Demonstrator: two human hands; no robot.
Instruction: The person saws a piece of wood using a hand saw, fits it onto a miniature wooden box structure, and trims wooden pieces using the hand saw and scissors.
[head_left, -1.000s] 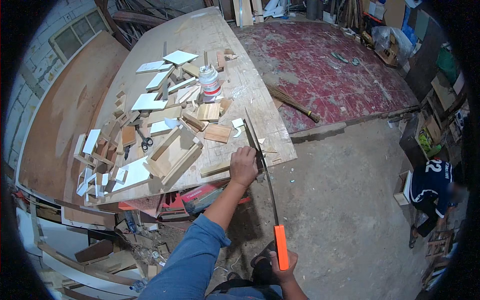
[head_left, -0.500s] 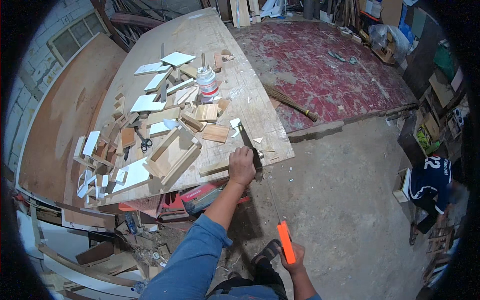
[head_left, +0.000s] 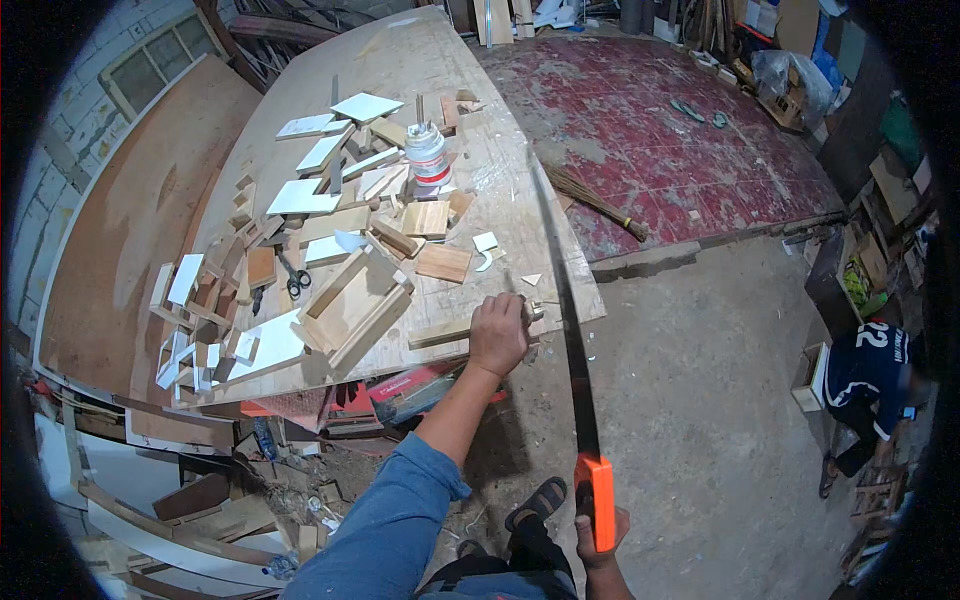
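My left hand (head_left: 499,335) is closed on a light wooden strip (head_left: 440,332) lying along the near edge of the workbench (head_left: 545,235). My right hand (head_left: 600,540) grips the orange handle (head_left: 597,480) of a handsaw, whose long blade (head_left: 577,370) rises to the right of the strip, apart from it and blurred toward the tip. Small white and wooden offcuts (head_left: 484,243) lie beyond my left hand. An open wooden box (head_left: 340,310) sits to its left.
A glue jar (head_left: 428,160), scissors (head_left: 296,280) and several boards cover the bench. A broom (head_left: 600,205) lies on a red tiled floor (head_left: 680,150). At the right a person in a dark jersey (head_left: 860,380) bends beside a white box (head_left: 808,377). My sandaled foot (head_left: 537,503) is below.
The saw has swung right, its blade now away from where my left hand holds the strip. The bent person's arm has shifted slightly.
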